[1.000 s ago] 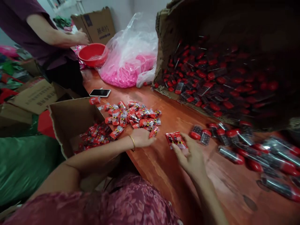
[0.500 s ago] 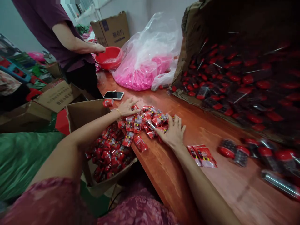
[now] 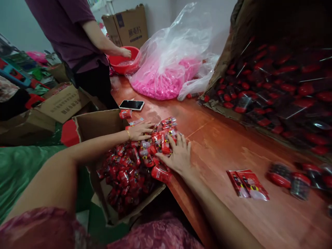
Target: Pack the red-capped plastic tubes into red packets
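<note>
Red wrapped packets (image 3: 164,141) lie in a heap at the table's edge, some over the rim of an open cardboard box (image 3: 101,126) that holds many more. My left hand (image 3: 141,131) rests on the far left side of the heap, fingers spread, palm down. Against the right side of the same heap is my right hand (image 3: 178,154), its fingers apart, touching the packets. Neither hand grips a packet. Flat red sachets (image 3: 249,185) lie on the table to the right of my right hand.
A phone (image 3: 131,105) lies behind the box. Farther back are a clear bag of pink pieces (image 3: 160,83) and a red basin (image 3: 124,65), with a person's hand in it. A large carton (image 3: 220,79) of red-capped containers stands right; several containers (image 3: 280,174) lie before it.
Both hands have drawn closer together and toward the box with the packets. Packets from the heap now hang over the box edge. The view has shifted slightly.
</note>
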A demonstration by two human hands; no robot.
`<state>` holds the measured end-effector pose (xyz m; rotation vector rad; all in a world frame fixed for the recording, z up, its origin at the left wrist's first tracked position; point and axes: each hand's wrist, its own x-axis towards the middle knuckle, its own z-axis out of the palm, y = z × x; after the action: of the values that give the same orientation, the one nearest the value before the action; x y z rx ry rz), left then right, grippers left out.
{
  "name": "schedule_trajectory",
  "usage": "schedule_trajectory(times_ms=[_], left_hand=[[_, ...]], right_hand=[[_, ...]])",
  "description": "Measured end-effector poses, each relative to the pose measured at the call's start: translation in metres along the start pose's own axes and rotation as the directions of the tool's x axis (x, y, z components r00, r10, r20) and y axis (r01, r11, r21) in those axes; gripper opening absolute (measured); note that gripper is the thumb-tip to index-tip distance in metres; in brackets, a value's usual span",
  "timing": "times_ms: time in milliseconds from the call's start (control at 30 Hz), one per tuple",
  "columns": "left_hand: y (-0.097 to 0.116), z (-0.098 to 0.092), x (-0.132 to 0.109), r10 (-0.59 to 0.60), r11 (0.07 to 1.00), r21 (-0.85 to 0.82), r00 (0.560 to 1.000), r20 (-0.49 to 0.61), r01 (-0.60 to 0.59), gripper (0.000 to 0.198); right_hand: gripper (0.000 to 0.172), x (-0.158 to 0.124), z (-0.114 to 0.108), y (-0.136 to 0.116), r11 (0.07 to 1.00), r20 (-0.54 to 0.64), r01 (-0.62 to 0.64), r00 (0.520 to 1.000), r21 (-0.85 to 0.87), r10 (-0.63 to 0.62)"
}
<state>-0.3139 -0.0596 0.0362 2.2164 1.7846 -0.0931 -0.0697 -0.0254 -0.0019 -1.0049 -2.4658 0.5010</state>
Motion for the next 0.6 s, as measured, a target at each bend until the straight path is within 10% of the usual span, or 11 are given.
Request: schedule_trajectory(times_ms=[267,400,600], left_hand=[[-0.019,-0.025,-0.079,-0.144,0.989,0.035,0.986,0.085,0.141,0.034],[-0.032,-0.039,-0.078,-0.431,0.870,0.189,0.888,-0.159,0.456,0.041],[-0.050,-0.046,-0.046,-0.532,0.766,0.183,0.768,-0.357,0.616,0.053]], right_hand=[[0.088,-0.023,0.027,-0.072,0.958,0.165,0.213,0.955,0.191,-0.246],[0.073,-0.017,0.023,-0.074,0.890,0.153,0.352,0.901,0.289,-0.406],[0.064,0.072,0.003,-0.034,0.991,0.006,0.115,0.993,0.067,-0.115]])
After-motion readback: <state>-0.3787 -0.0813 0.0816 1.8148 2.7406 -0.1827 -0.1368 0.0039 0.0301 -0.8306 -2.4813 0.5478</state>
